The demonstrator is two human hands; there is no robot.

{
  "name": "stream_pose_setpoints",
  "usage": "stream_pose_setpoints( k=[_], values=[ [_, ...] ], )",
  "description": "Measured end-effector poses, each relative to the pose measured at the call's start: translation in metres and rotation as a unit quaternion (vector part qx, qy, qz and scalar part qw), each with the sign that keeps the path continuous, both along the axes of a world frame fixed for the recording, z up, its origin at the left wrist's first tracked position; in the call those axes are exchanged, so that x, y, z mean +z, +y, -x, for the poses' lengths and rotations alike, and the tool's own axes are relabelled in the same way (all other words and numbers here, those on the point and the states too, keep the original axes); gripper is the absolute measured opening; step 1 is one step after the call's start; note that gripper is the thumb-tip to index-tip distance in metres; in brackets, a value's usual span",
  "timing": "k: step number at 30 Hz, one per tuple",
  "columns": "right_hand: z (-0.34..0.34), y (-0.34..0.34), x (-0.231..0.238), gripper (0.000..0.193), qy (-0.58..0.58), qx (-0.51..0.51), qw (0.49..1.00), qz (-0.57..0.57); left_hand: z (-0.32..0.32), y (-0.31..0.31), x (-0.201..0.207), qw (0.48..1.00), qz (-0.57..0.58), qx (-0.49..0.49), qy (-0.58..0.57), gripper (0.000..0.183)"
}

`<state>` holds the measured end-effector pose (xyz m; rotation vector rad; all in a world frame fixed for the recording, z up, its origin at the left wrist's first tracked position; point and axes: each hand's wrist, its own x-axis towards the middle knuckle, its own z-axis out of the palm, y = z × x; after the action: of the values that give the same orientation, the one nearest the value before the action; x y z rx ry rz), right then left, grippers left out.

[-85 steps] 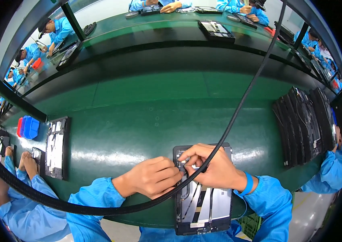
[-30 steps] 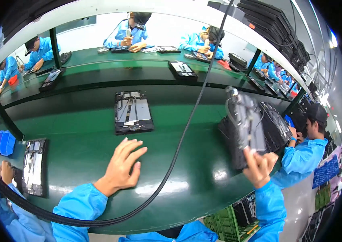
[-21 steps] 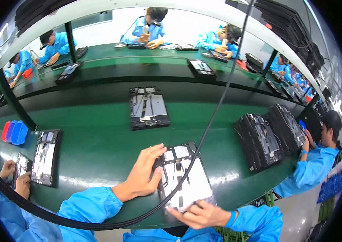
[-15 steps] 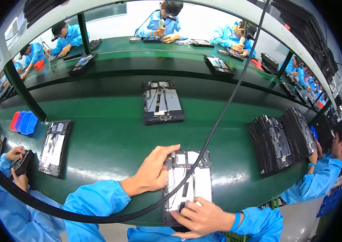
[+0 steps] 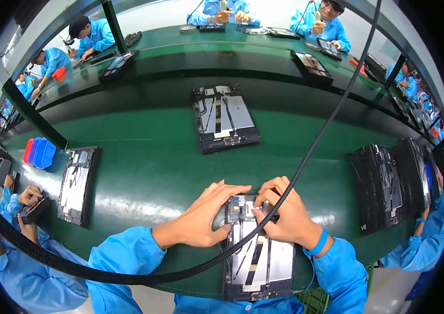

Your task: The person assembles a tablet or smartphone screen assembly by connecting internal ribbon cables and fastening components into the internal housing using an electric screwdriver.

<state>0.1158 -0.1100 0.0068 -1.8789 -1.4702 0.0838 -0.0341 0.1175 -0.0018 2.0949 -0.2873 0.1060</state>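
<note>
As a black cable and right hand partly hide the tablet, lengthwise near to far, I can't tell whether those curled fingers grip; the left hand lies unclenched.

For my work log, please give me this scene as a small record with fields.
Left hand: open, at the upper left edge of the near device
Right hand: fingers bent over its upper part; grip unclear
Near device: opened, inner parts showing, at the near edge of the green table
Beyond: another opened device
Left: a third opened device; blue bins
Right: dark devices packed together
</note>
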Motion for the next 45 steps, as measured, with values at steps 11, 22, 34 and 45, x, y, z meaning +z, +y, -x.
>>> stream_pose_setpoints(
  k=[11, 22, 34, 45],
  values=[
    [0.001, -0.003, -0.007, 0.031, -0.084, -0.005, 0.996, 0.023, -0.003, 0.01, 0.009, 0.996, 0.01, -0.059, 0.066, 0.091],
    [-0.003, -0.001, -0.008, 0.018, 0.02, 0.009, 0.999, -0.045, -0.002, -0.001, 0.005, 0.998, -0.019, -0.031, 0.047, 0.1],
    [-0.007, -0.01, 0.003, 0.018, 0.049, 0.057, 0.997, 0.004, 0.032, -0.023, -0.011, 0.963, -0.132, 0.158, -0.175, 0.021],
    [-0.008, -0.016, -0.006, 0.016, 0.02, 0.051, 0.997, -0.057, 0.034, -0.038, -0.006, 0.951, -0.187, 0.153, -0.193, 0.031]
  ],
)
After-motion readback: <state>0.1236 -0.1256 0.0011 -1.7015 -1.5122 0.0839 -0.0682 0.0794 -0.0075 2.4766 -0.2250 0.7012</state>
